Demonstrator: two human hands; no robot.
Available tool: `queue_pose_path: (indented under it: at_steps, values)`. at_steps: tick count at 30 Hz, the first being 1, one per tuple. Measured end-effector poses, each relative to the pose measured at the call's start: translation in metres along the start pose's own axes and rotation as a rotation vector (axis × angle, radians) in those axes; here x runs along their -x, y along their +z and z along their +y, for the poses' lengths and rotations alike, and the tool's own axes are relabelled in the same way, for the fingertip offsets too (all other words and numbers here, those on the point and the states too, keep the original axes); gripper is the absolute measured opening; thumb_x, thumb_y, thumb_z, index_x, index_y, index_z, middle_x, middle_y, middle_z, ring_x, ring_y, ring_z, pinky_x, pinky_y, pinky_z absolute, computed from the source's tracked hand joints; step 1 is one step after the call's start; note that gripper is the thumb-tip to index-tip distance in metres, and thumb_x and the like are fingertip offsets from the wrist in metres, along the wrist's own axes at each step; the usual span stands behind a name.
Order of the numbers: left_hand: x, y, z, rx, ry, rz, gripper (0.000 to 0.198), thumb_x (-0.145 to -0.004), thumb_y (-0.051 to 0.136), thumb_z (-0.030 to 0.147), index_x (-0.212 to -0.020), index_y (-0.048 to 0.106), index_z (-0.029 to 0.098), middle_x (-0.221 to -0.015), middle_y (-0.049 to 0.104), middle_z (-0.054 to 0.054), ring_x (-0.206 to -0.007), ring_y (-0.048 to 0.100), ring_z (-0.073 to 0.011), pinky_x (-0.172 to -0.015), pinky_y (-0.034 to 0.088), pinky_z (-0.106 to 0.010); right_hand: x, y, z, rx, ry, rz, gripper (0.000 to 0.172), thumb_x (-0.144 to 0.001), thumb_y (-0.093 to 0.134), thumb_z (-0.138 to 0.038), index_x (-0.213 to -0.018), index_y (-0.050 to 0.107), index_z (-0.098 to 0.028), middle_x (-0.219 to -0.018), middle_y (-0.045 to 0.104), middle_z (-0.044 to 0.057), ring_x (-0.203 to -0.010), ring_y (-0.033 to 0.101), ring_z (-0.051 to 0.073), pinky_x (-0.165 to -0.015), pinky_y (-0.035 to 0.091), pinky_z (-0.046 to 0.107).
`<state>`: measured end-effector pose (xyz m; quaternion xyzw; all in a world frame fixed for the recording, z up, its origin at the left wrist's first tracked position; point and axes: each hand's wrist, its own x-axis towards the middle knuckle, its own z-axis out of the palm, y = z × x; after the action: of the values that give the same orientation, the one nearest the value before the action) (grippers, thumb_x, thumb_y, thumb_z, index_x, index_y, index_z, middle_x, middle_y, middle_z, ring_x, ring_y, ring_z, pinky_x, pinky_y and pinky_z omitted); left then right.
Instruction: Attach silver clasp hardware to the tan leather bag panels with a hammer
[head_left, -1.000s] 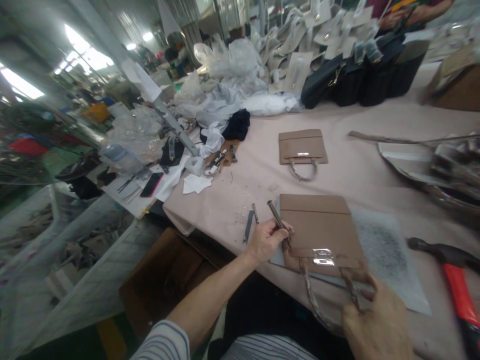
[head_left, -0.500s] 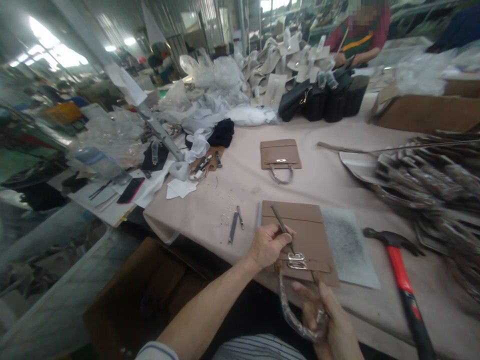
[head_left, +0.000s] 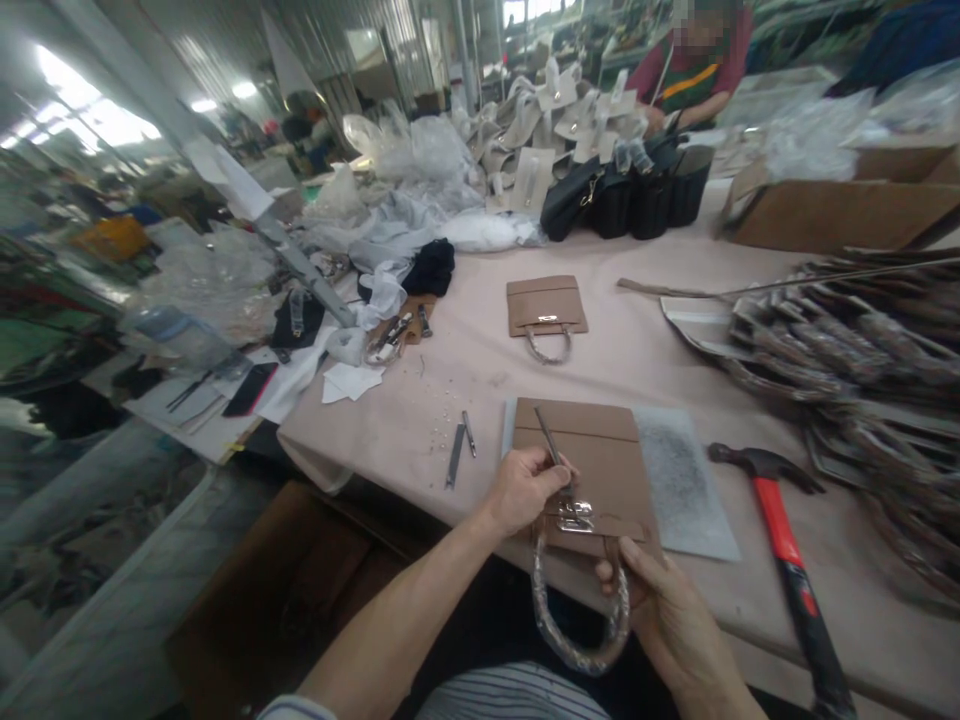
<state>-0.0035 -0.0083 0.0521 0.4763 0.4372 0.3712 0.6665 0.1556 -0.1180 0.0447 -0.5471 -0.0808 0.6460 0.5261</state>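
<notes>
A brown bag panel (head_left: 592,450) lies at the table's near edge, partly on a pale, dark-smudged board (head_left: 686,485). My left hand (head_left: 521,490) is closed around a slim metal rod (head_left: 547,432), slanted over the panel, its lower end near a shiny metal clasp (head_left: 576,516). The clasp is partly hidden by glare and the rod. A plastic-wrapped handle (head_left: 581,660) hangs toward me from the panel's near side. My right hand (head_left: 664,605) pinches the handle's right end by the panel, thumb on top, fingers partly hidden beneath.
A claw hammer (head_left: 780,530) lies to the right, beside a heap of wrapped brown pieces (head_left: 810,350). Another brown panel (head_left: 545,300) lies further back. Left are a flat metal strip (head_left: 454,457) and a short metal rod (head_left: 469,434). A co-worker (head_left: 694,75) stands behind black bags (head_left: 626,205).
My right hand has moved up along the handle to its right end at the panel, and the handle now hangs in a full loop. The left hand still holds the rod near the clasp.
</notes>
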Motion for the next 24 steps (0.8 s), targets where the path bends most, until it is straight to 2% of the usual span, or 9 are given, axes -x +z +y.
queue_pose_path:
  at_steps: [4,9,16,20,24]
  values:
    - [0.005,0.01,0.008,-0.001,0.003,-0.029,0.039,-0.078,0.078,0.047,-0.09,0.073,0.01,-0.088,0.076,-0.01,-0.075,0.067,-0.0167,-0.07,0.054,-0.027,-0.004,0.006,0.005,0.025,-0.028,0.012,0.05,-0.054,0.094,-0.051,-0.084,0.071,-0.018,-0.07,0.066,0.001,-0.055,0.057,0.013,-0.048,0.048,0.023]
    - [0.005,0.017,0.015,0.046,0.07,-0.058,0.042,-0.078,0.08,0.051,-0.09,0.073,0.011,-0.093,0.077,-0.012,-0.084,0.07,-0.0194,-0.077,0.055,-0.028,-0.01,0.004,0.011,0.019,-0.06,0.0,0.052,-0.052,0.095,-0.053,-0.084,0.072,-0.018,-0.073,0.068,0.003,-0.056,0.056,0.013,-0.05,0.049,0.024]
    - [0.006,0.025,0.01,0.139,0.084,-0.093,0.044,-0.08,0.081,0.052,-0.094,0.074,0.011,-0.097,0.078,-0.013,-0.091,0.074,-0.0225,-0.086,0.058,-0.032,-0.018,-0.001,0.017,0.022,-0.084,-0.052,0.053,-0.055,0.093,-0.053,-0.088,0.072,-0.019,-0.073,0.068,0.004,-0.056,0.057,0.015,-0.052,0.05,0.026]
    - [0.005,0.029,0.005,0.154,0.091,-0.053,0.042,-0.081,0.08,0.051,-0.096,0.075,0.012,-0.098,0.078,-0.013,-0.093,0.075,-0.0232,-0.086,0.059,-0.032,-0.022,-0.005,0.022,0.055,-0.117,-0.09,0.049,-0.061,0.089,-0.057,-0.086,0.071,-0.019,-0.066,0.066,0.005,-0.056,0.058,0.017,-0.052,0.05,0.028]
    - [0.003,0.03,0.0,0.218,0.017,-0.011,0.044,-0.081,0.08,0.053,-0.093,0.075,0.011,-0.093,0.078,-0.012,-0.087,0.076,-0.0224,-0.08,0.06,-0.031,-0.026,-0.014,0.025,0.103,-0.146,-0.16,0.044,-0.064,0.088,-0.056,-0.077,0.071,-0.017,-0.064,0.065,0.006,-0.056,0.059,0.019,-0.051,0.049,0.029]
